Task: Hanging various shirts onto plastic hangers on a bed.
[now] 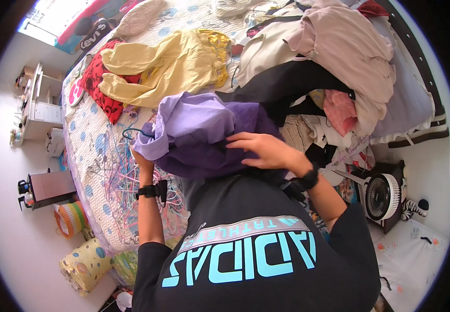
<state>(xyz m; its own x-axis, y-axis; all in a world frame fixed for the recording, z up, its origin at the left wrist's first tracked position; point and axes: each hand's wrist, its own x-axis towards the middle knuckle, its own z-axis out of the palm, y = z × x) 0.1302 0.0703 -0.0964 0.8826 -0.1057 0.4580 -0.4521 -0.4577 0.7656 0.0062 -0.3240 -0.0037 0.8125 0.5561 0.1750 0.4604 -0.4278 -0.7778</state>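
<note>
A purple garment, with a lighter lilac part folded over it, is held up in front of my chest. The dark hook of a clothes hanger pokes out at its left end. My left hand grips the garment's left edge beside the hook; most of its fingers are hidden behind the fabric. On the right side of the purple cloth rests my right hand, its fingers stretched out and spread. What lies inside the garment cannot be seen.
Across the bed lie a yellow garment, red patterned cloth, black trousers and a beige top. Many thin, colourful hangers are heaped left of me. A fan stands at the right.
</note>
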